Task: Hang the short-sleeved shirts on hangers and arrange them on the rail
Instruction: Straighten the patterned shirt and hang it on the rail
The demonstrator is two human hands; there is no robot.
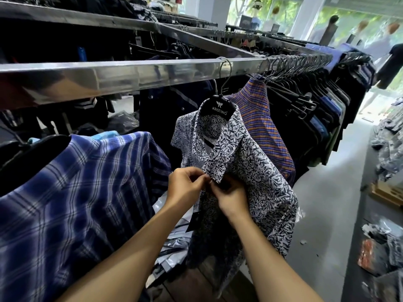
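In a clothing shop, the white shirt with dark leaf print (pixel 244 158) hangs from the steel rail (pixel 135 73) on a black hanger (pixel 220 106). My left hand (pixel 185 188) and right hand (pixel 232 198) both pinch its front edges under the collar. The cloth looks light, soft and floppy, so I judge the placket is the best hold.

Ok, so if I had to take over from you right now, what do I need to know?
Left hand: pinches one front edge of the patterned shirt, just below the collar.
Right hand: pinches the other front edge at the same spot; it looks like buttoning.
Where: the shirt is on its hanger, hooked over the rail, with a blue checked shirt to its left and a striped shirt to its right.
Done: this shirt is hung.
Left: finish closing the front, then probably slide it along to the row of shirts.
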